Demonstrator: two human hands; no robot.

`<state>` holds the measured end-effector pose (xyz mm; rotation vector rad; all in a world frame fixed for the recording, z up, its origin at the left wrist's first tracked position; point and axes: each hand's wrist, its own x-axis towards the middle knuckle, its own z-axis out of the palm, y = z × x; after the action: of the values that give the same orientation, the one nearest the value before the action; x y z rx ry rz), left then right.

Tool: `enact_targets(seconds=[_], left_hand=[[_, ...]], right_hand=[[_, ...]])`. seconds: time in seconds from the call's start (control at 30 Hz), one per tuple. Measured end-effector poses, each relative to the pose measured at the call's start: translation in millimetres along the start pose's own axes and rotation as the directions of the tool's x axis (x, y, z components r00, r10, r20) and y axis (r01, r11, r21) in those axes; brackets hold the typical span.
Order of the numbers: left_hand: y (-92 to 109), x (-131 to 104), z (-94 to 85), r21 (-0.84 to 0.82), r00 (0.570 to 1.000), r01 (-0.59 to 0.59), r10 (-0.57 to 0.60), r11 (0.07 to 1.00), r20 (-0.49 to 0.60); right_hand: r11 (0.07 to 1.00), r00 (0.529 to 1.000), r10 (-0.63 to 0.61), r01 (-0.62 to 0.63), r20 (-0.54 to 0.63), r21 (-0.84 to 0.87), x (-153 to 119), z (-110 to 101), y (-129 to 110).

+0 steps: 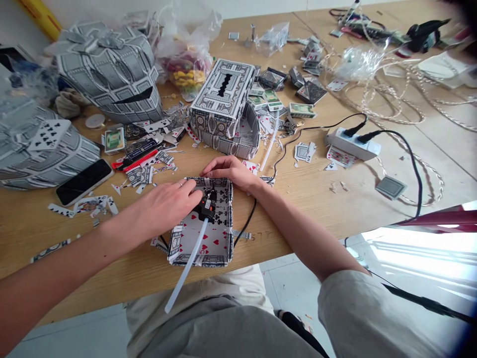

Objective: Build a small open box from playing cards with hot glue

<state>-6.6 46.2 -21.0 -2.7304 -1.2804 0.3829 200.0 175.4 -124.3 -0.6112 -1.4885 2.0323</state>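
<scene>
An open box made of playing cards (pixel 203 251) sits at the table's front edge, with hearts and clubs showing on its inner floor. My left hand (pixel 173 201) reaches over its left wall, closed on a black hot glue gun (pixel 207 204). A long translucent glue stick (pixel 186 271) juts from the back of the gun toward me, past the box's near wall. The gun's nozzle is hard to make out. At the box's far right corner, my right hand (pixel 231 171) holds the far wall, its fingers bent along the outside.
Beyond stands a lidded card box (pixel 225 89). Two card-woven bags (pixel 112 74) and a phone (pixel 84 181) are at left, near a red utility knife (pixel 137 160). A power strip (pixel 352 142) with black cords lies right; rope (pixel 395 99) and card scraps are scattered about.
</scene>
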Motion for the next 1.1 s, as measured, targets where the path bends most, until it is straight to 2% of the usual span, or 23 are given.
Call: enact_targets(seconds=[0.13, 0.4, 0.67, 0.9, 1.1], left_hand=[[-2, -2, -0.7, -0.022, 0.998, 0.03, -0.029, 0.999, 0.052], [0, -1, -15.4, -0.056, 0.97, 0.14, -0.126, 0.989, 0.207], [-2, -6, -12.7, -0.024, 0.985, 0.116, -0.112, 0.993, 0.134], [3, 10, -13.8, -0.052, 0.997, 0.001, 0.003, 0.999, 0.076], [5, 21, -4.6, -0.032, 0.998, -0.058, 0.059, 0.998, 0.016]], right_hand=[[1.0, 1.0, 0.007, -0.007, 0.0, 0.014, 0, 0, 0], [1.0, 1.0, 0.022, -0.022, 0.008, 0.018, 1, 2, -3], [1.0, 1.0, -0.007, 0.007, 0.02, 0.021, 2, 0, -1], [0.999, 0.999, -0.037, 0.037, 0.03, 0.014, 3, -2, 1], [0.998, 0.998, -0.055, 0.056, 0.037, -0.015, 4, -2, 0]])
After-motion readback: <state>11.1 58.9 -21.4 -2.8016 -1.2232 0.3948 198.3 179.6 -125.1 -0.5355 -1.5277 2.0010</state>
